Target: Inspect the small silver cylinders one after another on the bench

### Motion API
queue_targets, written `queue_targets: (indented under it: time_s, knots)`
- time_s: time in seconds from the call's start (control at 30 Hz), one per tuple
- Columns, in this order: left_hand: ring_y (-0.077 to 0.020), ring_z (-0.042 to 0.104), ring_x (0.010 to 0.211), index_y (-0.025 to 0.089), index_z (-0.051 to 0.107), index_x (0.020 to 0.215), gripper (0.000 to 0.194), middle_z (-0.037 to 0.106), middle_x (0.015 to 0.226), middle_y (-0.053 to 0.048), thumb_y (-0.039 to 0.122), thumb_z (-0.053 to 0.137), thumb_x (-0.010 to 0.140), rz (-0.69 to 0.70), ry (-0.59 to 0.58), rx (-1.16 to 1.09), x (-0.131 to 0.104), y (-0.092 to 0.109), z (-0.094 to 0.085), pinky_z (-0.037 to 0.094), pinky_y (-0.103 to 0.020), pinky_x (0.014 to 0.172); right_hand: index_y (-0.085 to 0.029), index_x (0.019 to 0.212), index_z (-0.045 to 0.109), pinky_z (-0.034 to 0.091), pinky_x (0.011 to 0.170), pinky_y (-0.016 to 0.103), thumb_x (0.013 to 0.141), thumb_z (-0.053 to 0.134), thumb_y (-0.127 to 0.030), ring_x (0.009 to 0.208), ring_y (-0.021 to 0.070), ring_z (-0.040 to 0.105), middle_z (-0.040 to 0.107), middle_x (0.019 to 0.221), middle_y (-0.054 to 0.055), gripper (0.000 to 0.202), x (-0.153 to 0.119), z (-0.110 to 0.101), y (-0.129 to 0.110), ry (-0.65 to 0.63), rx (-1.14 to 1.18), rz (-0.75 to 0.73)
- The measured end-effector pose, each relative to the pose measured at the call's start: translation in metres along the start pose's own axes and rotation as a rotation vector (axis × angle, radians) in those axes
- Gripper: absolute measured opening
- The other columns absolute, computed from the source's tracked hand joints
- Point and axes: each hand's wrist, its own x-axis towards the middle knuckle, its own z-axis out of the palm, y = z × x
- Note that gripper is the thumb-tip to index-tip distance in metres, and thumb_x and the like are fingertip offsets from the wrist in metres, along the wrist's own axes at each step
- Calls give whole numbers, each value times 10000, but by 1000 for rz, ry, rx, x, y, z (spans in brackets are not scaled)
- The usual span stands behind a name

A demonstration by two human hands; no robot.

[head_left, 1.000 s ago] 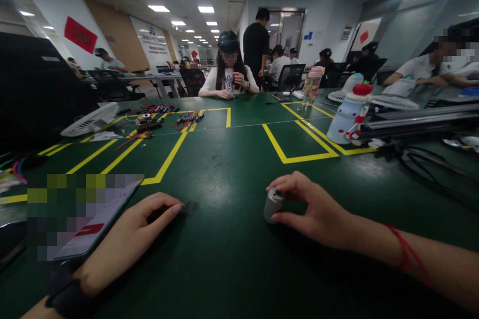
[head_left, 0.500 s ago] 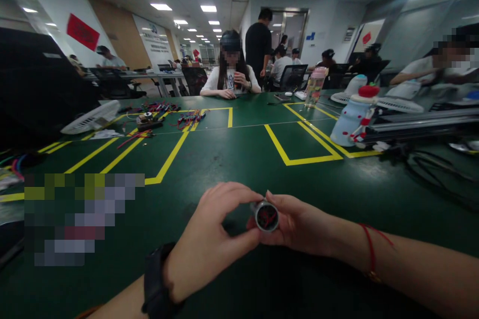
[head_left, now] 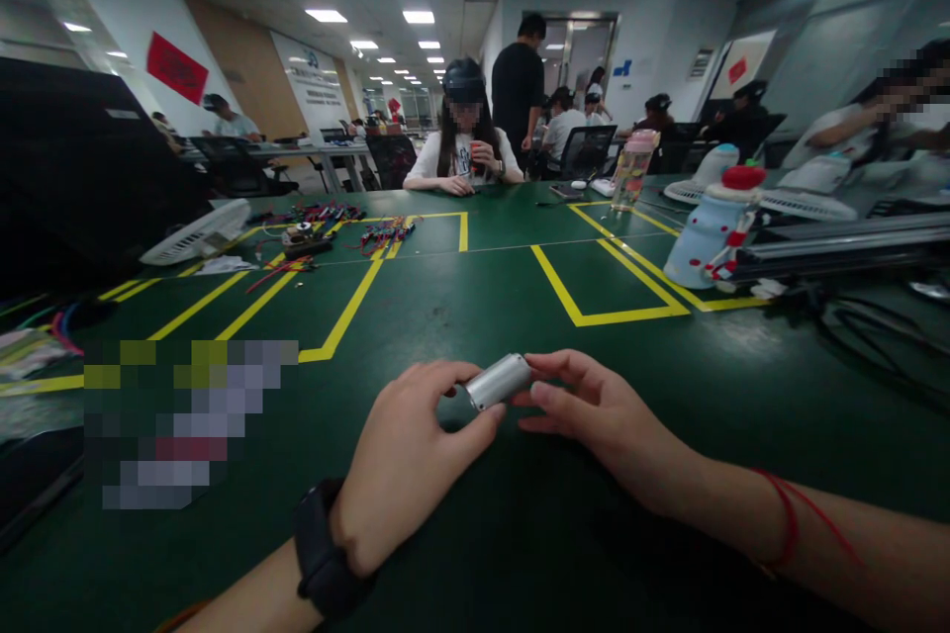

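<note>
A silver metal cylinder [head_left: 500,382] is held above the green table [head_left: 445,316], tilted with its right end higher. My left hand [head_left: 416,445] pinches its left end between thumb and fingers, and a black band circles that wrist. At the cylinder's right end is my right hand [head_left: 613,420], its fingers apart and the index fingertip at the upper edge. Whether that fingertip presses on the metal is hard to tell. A red string is round the right wrist.
Wire bundles [head_left: 386,234] and a white fan [head_left: 197,234] lie at the left. A blue bottle [head_left: 699,235], a pink-lidded bottle [head_left: 633,173] and black cables [head_left: 861,346] are at the right. A person [head_left: 464,134] sits across the table.
The cylinder has turned from showing its open round end to showing its side. My right hand has loosened its hold and shifted right, its fingers spreading. The view has moved slightly.
</note>
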Motion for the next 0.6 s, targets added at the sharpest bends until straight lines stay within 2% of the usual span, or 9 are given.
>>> queue_targets:
  time_s: [0.07,0.17,0.23,0.3,0.37,0.5,0.6]
  knots:
    - [-242,582,940,281,681,971,219,680,1013,-8,408,663,793,31,-44,33,2,0,6,441,-383,808,-193,1137,474,510,884,329,751,714,-360,1021,149,597,575,1150,65,484,2,-4,5,50,-222,-146]
    - [-263,554,975,314,702,957,241,662,1056,-4,454,697,761,69,-88,98,4,0,18,426,-401,803,-195,1017,528,505,847,292,764,698,-311,982,124,576,562,1083,43,326,5,-12,10,97,-579,-450]
    - [-269,543,971,333,704,965,230,653,1064,-4,428,710,756,76,-94,129,6,-1,25,422,-407,789,-194,956,549,487,842,280,770,680,-242,977,115,549,545,1063,38,232,7,-15,11,77,-782,-642]
    - [-272,536,970,341,701,972,215,645,1074,-6,395,708,764,78,-99,136,6,-3,30,422,-415,789,-202,964,553,474,853,276,774,652,-175,987,110,532,536,1056,33,216,8,-16,11,23,-888,-742]
    - [-284,529,991,341,697,981,214,636,1097,-10,392,700,773,76,-115,136,6,-4,31,424,-433,802,-216,1021,543,477,859,280,770,647,-157,992,109,532,535,1068,32,277,8,-16,13,2,-897,-737]
    - [-279,530,1059,321,659,1088,343,619,1152,-21,401,722,760,103,-176,0,7,-4,23,440,-443,870,-220,1186,457,504,873,298,704,742,-260,972,114,570,565,1097,38,562,10,-16,17,67,-740,-520]
    - [-223,551,1078,298,625,1147,321,605,1176,-24,332,661,830,152,-179,-173,10,-1,14,444,-394,937,-207,1170,478,507,897,290,739,719,-318,984,108,590,593,1089,35,506,12,-18,16,26,-649,-413]
